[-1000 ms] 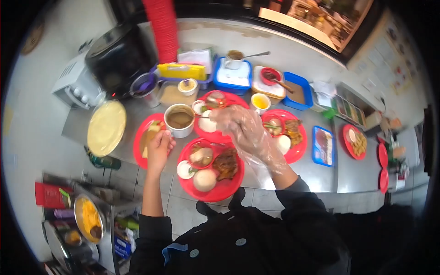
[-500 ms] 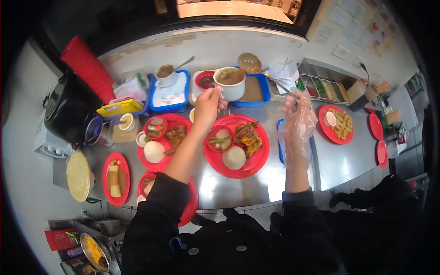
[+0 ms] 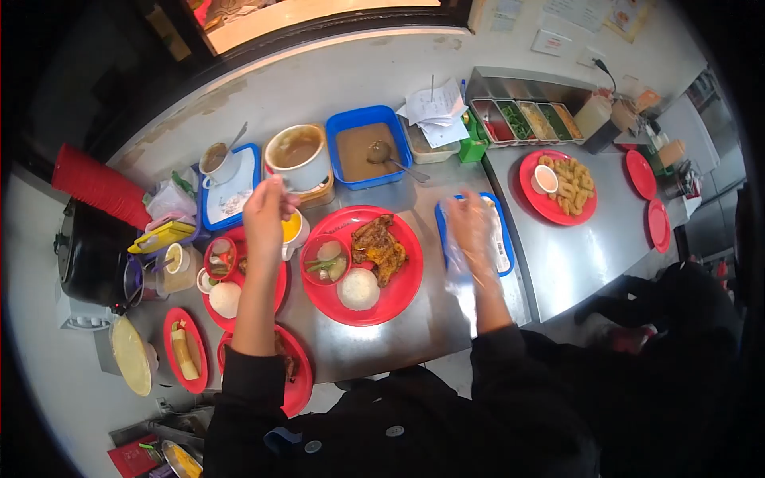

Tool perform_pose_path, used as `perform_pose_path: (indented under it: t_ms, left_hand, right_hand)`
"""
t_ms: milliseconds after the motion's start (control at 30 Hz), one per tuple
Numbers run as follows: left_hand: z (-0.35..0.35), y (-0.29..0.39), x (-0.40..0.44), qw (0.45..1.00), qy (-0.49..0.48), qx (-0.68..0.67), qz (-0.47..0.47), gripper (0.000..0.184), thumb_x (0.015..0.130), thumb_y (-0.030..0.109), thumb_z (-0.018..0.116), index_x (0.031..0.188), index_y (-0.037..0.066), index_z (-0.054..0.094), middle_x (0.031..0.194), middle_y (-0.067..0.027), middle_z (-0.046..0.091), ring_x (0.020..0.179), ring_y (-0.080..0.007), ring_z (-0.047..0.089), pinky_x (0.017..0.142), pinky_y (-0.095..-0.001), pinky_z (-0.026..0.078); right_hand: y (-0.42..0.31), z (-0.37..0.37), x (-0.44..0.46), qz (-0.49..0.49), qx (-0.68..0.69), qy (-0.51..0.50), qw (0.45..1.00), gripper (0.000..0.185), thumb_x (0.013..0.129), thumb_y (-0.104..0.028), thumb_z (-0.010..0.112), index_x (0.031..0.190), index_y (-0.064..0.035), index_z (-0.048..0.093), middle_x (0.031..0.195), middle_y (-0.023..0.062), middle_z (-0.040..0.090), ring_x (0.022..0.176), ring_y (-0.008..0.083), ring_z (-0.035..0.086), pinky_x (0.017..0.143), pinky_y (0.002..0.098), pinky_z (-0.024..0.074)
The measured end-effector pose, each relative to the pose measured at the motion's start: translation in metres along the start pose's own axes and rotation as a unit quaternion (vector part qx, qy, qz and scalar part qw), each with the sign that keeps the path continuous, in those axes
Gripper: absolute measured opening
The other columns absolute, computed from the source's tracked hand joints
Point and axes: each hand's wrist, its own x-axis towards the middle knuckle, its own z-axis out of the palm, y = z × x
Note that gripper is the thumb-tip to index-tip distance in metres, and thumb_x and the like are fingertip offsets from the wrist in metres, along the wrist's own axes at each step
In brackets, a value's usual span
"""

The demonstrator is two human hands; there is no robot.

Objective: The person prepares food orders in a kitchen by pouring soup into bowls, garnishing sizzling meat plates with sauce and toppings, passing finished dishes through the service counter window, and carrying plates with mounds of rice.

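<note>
My left hand [image 3: 269,204] grips a white cup [image 3: 311,177] of brown sauce by its handle side, in front of the back wall. My right hand [image 3: 468,227], in a clear plastic glove, is over a blue-rimmed lid [image 3: 505,259]; its fingers are blurred. A ladle [image 3: 402,168] rests in brown sauce in a blue tub [image 3: 370,182]. Between my arms lies a red plate [image 3: 362,314] with grilled chicken [image 3: 378,243], a rice mound [image 3: 358,288] and a small red bowl of vegetables [image 3: 326,260]. A cup of yellow liquid [image 3: 294,228] stands beside my left wrist.
Further red plates with food stand at left, and a red plate of fried rings [image 3: 570,185] at right. Behind are a topping rack [image 3: 526,119], papers [image 3: 437,111] and another white cup [image 3: 221,166]. A rice cooker [image 3: 92,255] and stacked red plates [image 3: 100,187] fill the left end.
The ladle has gone from my right hand into the blue tub's sauce. My right hand has lowered over the blue-rimmed lid. My left hand still holds the cup, and the view has turned.
</note>
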Motion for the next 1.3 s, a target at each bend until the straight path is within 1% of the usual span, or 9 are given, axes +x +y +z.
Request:
perform_pose_path:
  t_ms: [67, 100, 500, 567, 800, 933, 1067, 1133, 1300]
  left_hand:
    - [-0.008, 0.005, -0.002, 1.0, 0.002, 0.005, 0.005, 0.029, 0.093, 0.032, 0.05, 0.081, 0.006, 0.057, 0.067, -0.0021, 0.059, 0.058, -0.0054, 0.049, 0.054, -0.0189, 0.038]
    - [-0.011, 0.006, -0.003, 1.0, 0.005, 0.005, 0.005, 0.03, 0.093, 0.032, 0.049, 0.081, 0.006, 0.056, 0.067, -0.0019, 0.059, 0.058, -0.0053, 0.049, 0.054, -0.019, 0.038]
    - [-0.006, 0.013, -0.023, 0.999, -0.043, -0.017, -0.008, 0.03, 0.094, 0.033, 0.048, 0.077, 0.009, 0.053, 0.066, -0.0021, 0.058, 0.058, -0.0053, 0.047, 0.056, -0.0186, 0.038]
    - [-0.001, 0.013, -0.026, 0.998, -0.06, -0.024, -0.01, 0.03, 0.094, 0.034, 0.048, 0.076, 0.009, 0.052, 0.067, -0.0026, 0.059, 0.058, -0.0051, 0.047, 0.056, -0.0184, 0.038]
    - [-0.002, 0.019, -0.034, 0.998, -0.06, -0.03, -0.006, 0.03, 0.093, 0.034, 0.049, 0.076, 0.009, 0.053, 0.067, -0.0028, 0.059, 0.058, -0.0052, 0.047, 0.056, -0.0183, 0.038]
    - [-0.016, 0.023, -0.036, 0.999, -0.045, -0.026, 0.006, 0.031, 0.093, 0.034, 0.049, 0.076, 0.009, 0.053, 0.067, -0.0023, 0.059, 0.058, -0.0048, 0.048, 0.055, -0.0183, 0.038]
    - [-0.034, 0.027, -0.038, 1.0, -0.015, -0.015, 0.004, 0.03, 0.094, 0.034, 0.048, 0.077, 0.009, 0.054, 0.067, -0.0016, 0.059, 0.058, -0.0043, 0.048, 0.053, -0.0179, 0.037]
    - [-0.044, 0.029, -0.041, 1.0, 0.0, -0.01, 0.001, 0.03, 0.094, 0.034, 0.049, 0.077, 0.009, 0.054, 0.067, -0.0013, 0.059, 0.058, -0.004, 0.048, 0.053, -0.0176, 0.036]
    - [-0.061, 0.035, -0.042, 0.999, 0.032, 0.002, -0.002, 0.03, 0.093, 0.034, 0.049, 0.078, 0.01, 0.054, 0.066, -0.0005, 0.059, 0.057, -0.0033, 0.047, 0.052, -0.017, 0.035]
  right_hand:
    - [0.057, -0.032, -0.02, 0.109, -0.117, -0.054, 0.986, 0.032, 0.078, -0.032, 0.063, 0.08, -0.0002, 0.06, 0.073, 0.021, 0.062, 0.075, 0.0384, 0.06, 0.066, 0.0458, 0.047]
    - [0.113, -0.034, -0.044, -0.006, -0.282, -0.06, 0.958, 0.03, 0.078, -0.031, 0.062, 0.076, -0.0018, 0.058, 0.074, 0.0214, 0.06, 0.074, 0.0394, 0.059, 0.065, 0.0469, 0.0464]
    - [0.131, -0.108, -0.216, 0.227, -0.23, 0.124, 0.938, 0.032, 0.08, -0.021, 0.066, 0.093, 0.0059, 0.056, 0.076, 0.0178, 0.062, 0.067, 0.0321, 0.061, 0.063, 0.0403, 0.0512]
    - [0.154, -0.112, -0.243, 0.491, 0.238, 0.076, 0.835, 0.026, 0.081, -0.015, 0.065, 0.095, 0.0059, 0.057, 0.074, 0.012, 0.061, 0.056, 0.0201, 0.06, 0.05, 0.0299, 0.0513]
    - [0.118, -0.166, -0.214, 0.393, 0.416, 0.121, 0.811, 0.015, 0.077, -0.004, 0.062, 0.088, 0.0056, 0.058, 0.074, 0.0103, 0.063, 0.048, 0.0136, 0.056, 0.044, 0.022, 0.0489]
    - [0.076, -0.161, -0.134, 0.296, 0.364, 0.081, 0.88, 0.019, 0.076, -0.007, 0.062, 0.089, 0.0062, 0.058, 0.076, 0.0101, 0.062, 0.053, 0.0143, 0.058, 0.049, 0.024, 0.051]
    - [0.047, -0.081, -0.048, 0.243, 0.395, 0.014, 0.886, 0.026, 0.079, -0.011, 0.06, 0.093, 0.0109, 0.059, 0.081, 0.0137, 0.064, 0.059, 0.0158, 0.061, 0.055, 0.0261, 0.0528]
    - [0.007, -0.043, -0.019, 0.151, 0.566, -0.014, 0.81, 0.03, 0.079, -0.007, 0.06, 0.099, 0.0141, 0.055, 0.086, 0.0166, 0.063, 0.06, 0.0178, 0.062, 0.051, 0.0273, 0.0531]
    - [-0.052, 0.043, 0.049, 0.264, 0.54, -0.061, 0.797, 0.02, 0.079, -0.002, 0.06, 0.088, 0.0142, 0.051, 0.086, 0.0192, 0.058, 0.068, 0.0269, 0.064, 0.052, 0.0348, 0.0583]
